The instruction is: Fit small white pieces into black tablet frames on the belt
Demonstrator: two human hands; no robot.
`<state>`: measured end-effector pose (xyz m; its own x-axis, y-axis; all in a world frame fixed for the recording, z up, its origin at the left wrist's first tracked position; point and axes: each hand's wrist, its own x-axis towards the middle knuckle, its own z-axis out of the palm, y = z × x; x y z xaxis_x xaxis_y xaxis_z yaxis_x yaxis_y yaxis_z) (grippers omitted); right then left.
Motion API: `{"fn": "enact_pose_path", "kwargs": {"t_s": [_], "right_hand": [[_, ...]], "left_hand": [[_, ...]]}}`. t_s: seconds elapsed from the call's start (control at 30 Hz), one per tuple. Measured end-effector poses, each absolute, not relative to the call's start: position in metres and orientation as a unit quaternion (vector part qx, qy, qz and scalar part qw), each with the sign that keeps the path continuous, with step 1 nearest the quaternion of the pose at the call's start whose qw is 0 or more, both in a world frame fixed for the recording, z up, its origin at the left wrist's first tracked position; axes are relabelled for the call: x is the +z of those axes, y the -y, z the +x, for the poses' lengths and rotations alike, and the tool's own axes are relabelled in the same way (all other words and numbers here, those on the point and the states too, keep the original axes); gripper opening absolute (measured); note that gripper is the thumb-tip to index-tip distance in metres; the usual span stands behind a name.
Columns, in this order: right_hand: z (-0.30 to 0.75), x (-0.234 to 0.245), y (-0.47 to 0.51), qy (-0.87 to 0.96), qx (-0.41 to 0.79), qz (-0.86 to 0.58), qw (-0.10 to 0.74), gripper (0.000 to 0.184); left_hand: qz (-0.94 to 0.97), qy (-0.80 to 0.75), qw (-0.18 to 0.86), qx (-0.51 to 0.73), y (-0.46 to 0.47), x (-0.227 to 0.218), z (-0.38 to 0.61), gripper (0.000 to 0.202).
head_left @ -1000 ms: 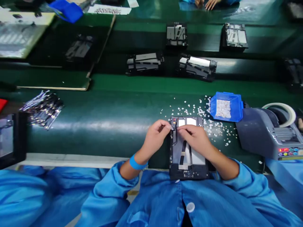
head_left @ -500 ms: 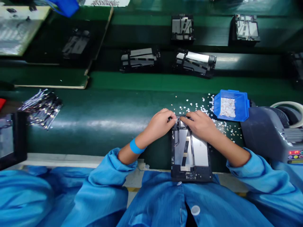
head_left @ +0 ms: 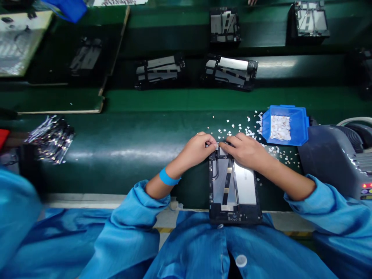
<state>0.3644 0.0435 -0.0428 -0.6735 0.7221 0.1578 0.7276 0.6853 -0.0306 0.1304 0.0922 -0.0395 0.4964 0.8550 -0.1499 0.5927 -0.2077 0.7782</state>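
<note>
An opened tablet [head_left: 226, 186] with silver battery panels and black parts lies in front of me, its near end against my blue coat. My left hand [head_left: 200, 149] is at its upper left corner, thumb and forefinger pinched together. Whatever sits in that pinch is too small to name. Beside it, my right hand [head_left: 245, 151] bends over the upper edge, its thumb and forefinger close together near the left fingertips. What those fingers hold, if anything, is hidden. Small white pieces [head_left: 248, 131] lie scattered on the green surface just beyond my hands.
A blue bin [head_left: 299, 126] of white pieces stands right, beside a grey machine [head_left: 328, 161] with a lit display. More opened tablets [head_left: 160, 71] lie farther back. A pile of thin strips [head_left: 54, 139] is at left. A neighbour's blue sleeve [head_left: 17, 221] shows lower left.
My view has shifted slightly. Both hands stay at the tablet's top edge with little movement. The neighbour's blue sleeve at left has come up over the tablet there.
</note>
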Motion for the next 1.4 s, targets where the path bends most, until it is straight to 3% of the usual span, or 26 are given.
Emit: {"fn": "enact_pose_path", "kwargs": {"t_s": [0.47,1.2,1.4], "right_hand": [[0.366,-0.046,-0.045,0.915,-0.004,-0.394,0.083,0.039],[0.365,-0.049,-0.044,0.913,-0.012,-0.400,0.083,0.037],[0.366,-0.049,-0.044,0.917,-0.027,-0.387,0.090,0.036]], "left_hand": [[0.751,-0.482,0.421,0.163,-0.095,-0.042,0.132,0.011],[0.762,-0.517,0.327,0.212,-0.078,-0.050,0.146,0.017],[0.715,-0.546,0.369,0.235,-0.078,-0.059,0.148,0.019]]}}
